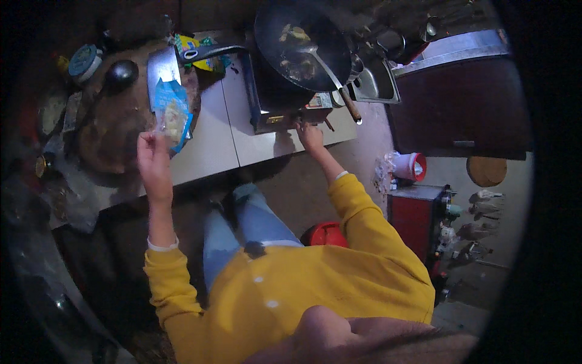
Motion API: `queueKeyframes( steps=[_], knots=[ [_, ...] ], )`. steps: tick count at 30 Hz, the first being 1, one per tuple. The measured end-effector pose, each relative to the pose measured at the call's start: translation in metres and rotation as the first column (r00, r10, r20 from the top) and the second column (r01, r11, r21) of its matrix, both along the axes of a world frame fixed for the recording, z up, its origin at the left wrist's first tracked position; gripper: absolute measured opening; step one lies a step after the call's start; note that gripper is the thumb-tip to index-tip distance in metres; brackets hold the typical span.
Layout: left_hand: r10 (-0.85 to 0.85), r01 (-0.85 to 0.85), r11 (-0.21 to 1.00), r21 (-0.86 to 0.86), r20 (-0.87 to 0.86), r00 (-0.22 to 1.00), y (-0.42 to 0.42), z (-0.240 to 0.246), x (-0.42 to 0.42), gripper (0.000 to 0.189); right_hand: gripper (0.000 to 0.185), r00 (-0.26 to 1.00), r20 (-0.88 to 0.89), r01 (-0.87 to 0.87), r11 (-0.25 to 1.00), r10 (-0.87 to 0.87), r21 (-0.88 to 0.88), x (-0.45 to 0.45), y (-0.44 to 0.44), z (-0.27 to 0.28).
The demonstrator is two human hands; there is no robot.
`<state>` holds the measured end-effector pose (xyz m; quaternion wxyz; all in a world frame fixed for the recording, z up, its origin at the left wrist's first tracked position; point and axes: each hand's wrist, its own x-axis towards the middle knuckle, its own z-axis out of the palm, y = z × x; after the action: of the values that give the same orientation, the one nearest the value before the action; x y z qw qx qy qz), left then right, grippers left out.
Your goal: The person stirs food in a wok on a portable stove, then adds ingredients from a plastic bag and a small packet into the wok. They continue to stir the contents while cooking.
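My left hand (155,157) pinches the lower edge of a blue-and-clear plastic packet (175,116) with pale contents. The packet overlaps the blade of a cleaver (163,63) lying on a round wooden chopping board (109,141). At the front of a gas stove (277,119), the fingers of my right hand (311,137) touch the panel low down; whatever they grip there is hidden. A dark wok (268,54) sits on the stove with some food (294,32) in it. Leaning in the wok is a metal spatula (326,68), its wooden handle jutting over the stove's front.
Also on the board rests a dark rounded ladle (122,73), near a lidded jar (85,61). A yellow-and-green packet (200,61) lies behind the cleaver handle. To the right are a steel sink (375,86) and a bin (407,166). A red object (325,234) stands on the floor.
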<state>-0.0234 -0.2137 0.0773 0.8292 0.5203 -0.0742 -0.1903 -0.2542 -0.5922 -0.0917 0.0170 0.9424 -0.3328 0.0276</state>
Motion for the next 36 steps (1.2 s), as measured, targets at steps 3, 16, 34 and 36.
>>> queueKeyframes(
  steps=[3, 16, 34, 36],
  knots=[
    [-0.043, 0.043, 0.999, 0.003, 0.034, 0.998, -0.012, 0.004, 0.002, 0.011, 0.049, 0.988, 0.062, 0.119, 0.961, -0.138, 0.251, 0.006, -0.006, -0.009],
    [-0.054, 0.061, 0.997, -0.045, 0.145, 0.988, -0.075, 0.043, 0.001, 0.010, 0.042, 0.968, 0.242, -0.037, 0.991, 0.067, -0.126, -0.032, -0.023, 0.218],
    [0.088, -0.078, 0.994, -0.078, 0.140, 0.986, -0.154, 0.069, 0.008, 0.007, 0.024, 0.961, -0.205, -0.199, 0.978, 0.184, -0.059, 0.016, -0.132, 0.236],
    [0.129, -0.119, 0.990, -0.080, 0.138, 0.982, -0.157, 0.068, 0.006, 0.006, 0.033, 0.911, -0.322, -0.324, 0.929, 0.257, -0.178, 0.032, -0.149, 0.257]
  ],
)
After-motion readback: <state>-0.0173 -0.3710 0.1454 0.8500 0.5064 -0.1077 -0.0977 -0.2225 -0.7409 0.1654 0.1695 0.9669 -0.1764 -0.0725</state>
